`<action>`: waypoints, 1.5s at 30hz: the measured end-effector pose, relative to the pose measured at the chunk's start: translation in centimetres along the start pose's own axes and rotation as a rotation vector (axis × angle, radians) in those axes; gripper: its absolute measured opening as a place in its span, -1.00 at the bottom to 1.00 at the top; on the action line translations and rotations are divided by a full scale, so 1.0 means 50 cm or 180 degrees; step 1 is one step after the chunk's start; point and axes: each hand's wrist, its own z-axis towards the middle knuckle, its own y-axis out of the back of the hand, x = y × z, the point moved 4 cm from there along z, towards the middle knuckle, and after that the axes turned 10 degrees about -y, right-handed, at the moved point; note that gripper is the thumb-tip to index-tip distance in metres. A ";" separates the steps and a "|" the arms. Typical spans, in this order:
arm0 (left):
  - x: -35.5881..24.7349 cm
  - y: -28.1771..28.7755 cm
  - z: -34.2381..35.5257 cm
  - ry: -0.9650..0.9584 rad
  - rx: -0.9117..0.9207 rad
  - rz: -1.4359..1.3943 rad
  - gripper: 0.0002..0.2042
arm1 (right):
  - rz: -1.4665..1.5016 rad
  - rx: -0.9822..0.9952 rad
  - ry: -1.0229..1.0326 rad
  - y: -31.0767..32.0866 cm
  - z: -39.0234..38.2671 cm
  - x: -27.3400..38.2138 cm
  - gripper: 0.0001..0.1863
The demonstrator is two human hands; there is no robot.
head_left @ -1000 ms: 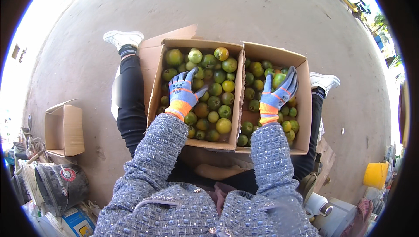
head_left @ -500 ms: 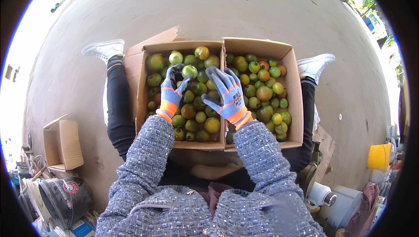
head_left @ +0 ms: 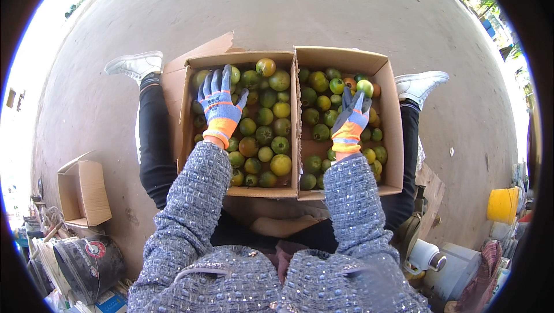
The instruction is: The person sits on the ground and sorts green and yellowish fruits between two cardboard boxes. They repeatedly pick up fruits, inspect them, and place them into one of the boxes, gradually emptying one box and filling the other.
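Observation:
Two cardboard boxes of green and reddish tomatoes stand side by side between my legs. Over the far left part of the left box [head_left: 239, 193], my left hand [head_left: 218, 100] in a blue-grey and orange work glove is open. Its fingers spread across the tomatoes, touching or just above them; those under the palm are hidden. My right hand [head_left: 353, 115], in a matching glove, is above the right box [head_left: 395, 134]. A pale green tomato [head_left: 365, 88] sits at its fingertips, between thumb and fingers. Several tomatoes [head_left: 280, 165] lie uncovered in the left box.
A small open carton [head_left: 92, 189] stands on the floor at left, with a black bucket [head_left: 89, 264] nearer me. At right are a yellow bucket [head_left: 501, 206], a white flask [head_left: 424, 256] and a pale bin [head_left: 453, 272]. My outstretched legs flank the boxes.
The right hand has moved right from the left box to the right box and now holds a tomato. The left hand, which held a green tomato, has let go and opened, shifting slightly left.

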 end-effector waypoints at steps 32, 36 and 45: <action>-0.051 -0.079 -0.019 -0.0066 0.0078 -0.1295 -0.32 | 0.2113 0.0149 -0.1275 0.031 -0.007 0.003 -0.18; -0.057 -0.063 -0.033 0.0525 -0.0211 -0.3398 -0.59 | 0.1946 0.1003 -0.1367 0.020 0.002 -0.002 -0.18; -0.133 -0.055 -0.096 0.1569 -0.0011 -0.5395 -0.77 | -0.3901 0.3205 0.1965 -0.172 -0.176 -0.017 -0.21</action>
